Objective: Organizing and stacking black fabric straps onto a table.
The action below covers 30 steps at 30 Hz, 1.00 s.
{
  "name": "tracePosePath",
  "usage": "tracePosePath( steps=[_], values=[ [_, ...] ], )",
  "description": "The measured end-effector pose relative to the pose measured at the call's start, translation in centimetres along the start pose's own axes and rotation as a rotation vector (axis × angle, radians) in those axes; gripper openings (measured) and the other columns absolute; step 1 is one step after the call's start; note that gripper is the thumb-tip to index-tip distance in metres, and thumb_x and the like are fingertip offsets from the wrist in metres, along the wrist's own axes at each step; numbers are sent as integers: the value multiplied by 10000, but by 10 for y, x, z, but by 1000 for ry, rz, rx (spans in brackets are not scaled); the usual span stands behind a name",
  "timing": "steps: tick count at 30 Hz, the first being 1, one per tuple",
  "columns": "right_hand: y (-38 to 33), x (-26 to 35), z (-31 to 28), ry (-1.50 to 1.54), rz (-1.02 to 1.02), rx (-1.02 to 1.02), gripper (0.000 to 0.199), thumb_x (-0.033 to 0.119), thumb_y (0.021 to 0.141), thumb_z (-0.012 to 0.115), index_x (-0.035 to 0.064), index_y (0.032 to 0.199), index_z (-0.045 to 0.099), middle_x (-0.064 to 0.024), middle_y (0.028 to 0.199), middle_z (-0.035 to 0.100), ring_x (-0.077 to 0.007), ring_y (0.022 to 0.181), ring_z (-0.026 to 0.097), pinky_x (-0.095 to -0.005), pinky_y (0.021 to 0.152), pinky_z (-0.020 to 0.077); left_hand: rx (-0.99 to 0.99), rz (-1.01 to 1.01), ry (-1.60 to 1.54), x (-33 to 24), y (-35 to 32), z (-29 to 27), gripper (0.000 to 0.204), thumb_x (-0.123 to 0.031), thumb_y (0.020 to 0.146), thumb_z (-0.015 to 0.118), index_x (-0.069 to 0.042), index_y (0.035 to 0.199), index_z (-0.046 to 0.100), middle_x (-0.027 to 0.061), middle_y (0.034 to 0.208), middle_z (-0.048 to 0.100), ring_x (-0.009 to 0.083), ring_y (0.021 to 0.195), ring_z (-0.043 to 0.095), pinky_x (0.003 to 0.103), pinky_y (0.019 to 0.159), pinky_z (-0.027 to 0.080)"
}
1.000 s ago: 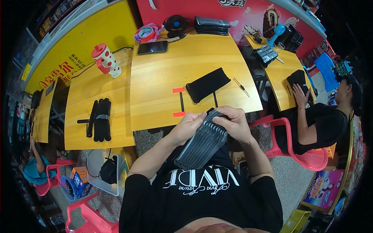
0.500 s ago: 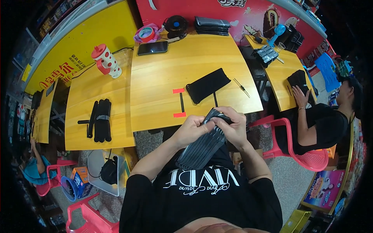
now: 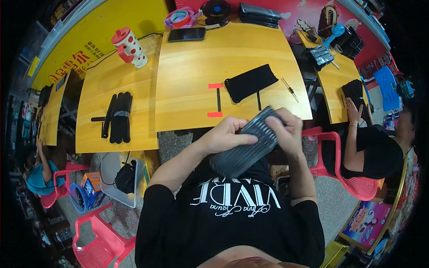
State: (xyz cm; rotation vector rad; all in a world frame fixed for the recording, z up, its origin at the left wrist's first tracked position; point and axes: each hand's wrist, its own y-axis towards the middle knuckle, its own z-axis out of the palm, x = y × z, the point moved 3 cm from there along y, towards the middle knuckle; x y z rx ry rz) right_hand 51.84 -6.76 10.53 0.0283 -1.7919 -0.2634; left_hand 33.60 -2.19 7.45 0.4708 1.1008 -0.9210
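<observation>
In front of my chest, over the near table edge, I hold a bundle of dark grey and black flat strips (image 3: 241,154), stacked so their edges show as ridges. My right hand (image 3: 287,134) is closed round its upper end, with the thumb across the top. My left hand (image 3: 230,137) grips its left side, the thumb lying along the strips. The lower end of the bundle is blurred. On the table beyond lies a flat black fabric piece (image 3: 251,83), beside a thin metal tool (image 3: 289,89) and red tape marks (image 3: 215,115) joined by a black strip.
On the left table stand a dotted tumbler (image 3: 134,49) and a tied bundle of black strips (image 3: 120,118). A phone (image 3: 187,35), a small fan (image 3: 216,11) and a dark stack (image 3: 259,15) lie at the back. A co-worker (image 3: 375,143) sits right, near a pink chair (image 3: 339,172).
The view has shifted, so the tables appear higher. My hands have moved apart on the bundle; the left thumb has left the top end, and the bundle lies turned more to the right.
</observation>
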Motion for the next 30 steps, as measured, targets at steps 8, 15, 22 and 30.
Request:
tracePosePath(
  steps=[8, 15, 22, 30],
  values=[
    [3, -51, -31, 293, 30, -325, 123, 63, 936, 620, -17, 844, 641, 33, 754, 604, -21, 656, 507, -178, 591, 408, -152, -134, 78, 20, -42, -21, 447, -87, 835, 736, 16, 1238, 572, 33, 944, 670, 68, 791, 625, 217, 692, 515],
    [-3, -60, -23, 264, -42, -445, 118, 47, 944, 610, -14, 846, 638, 40, 778, 595, -19, 689, 484, -175, 628, 398, -426, 165, -12, 28, -44, -18, 405, -15, 844, 711, 26, 1226, 582, 47, 997, 672, 83, 873, 630, 229, 796, 511],
    [-10, -55, -21, 161, -101, -480, 95, 47, 937, 617, -35, 898, 643, 33, 788, 595, -26, 716, 488, -181, 657, 405, -534, 299, -163, 46, -34, -29, 213, -3, 860, 696, 25, 1066, 645, 32, 867, 686, 54, 705, 608, 195, 657, 486],
    [-16, -61, -26, 98, -226, -574, 84, 48, 940, 609, -24, 917, 645, -17, 841, 625, -56, 760, 517, -206, 704, 425, -742, 372, -211, 49, -27, -30, 174, -31, 823, 754, -36, 895, 596, 13, 729, 629, 50, 632, 584, 165, 550, 436]
  ],
)
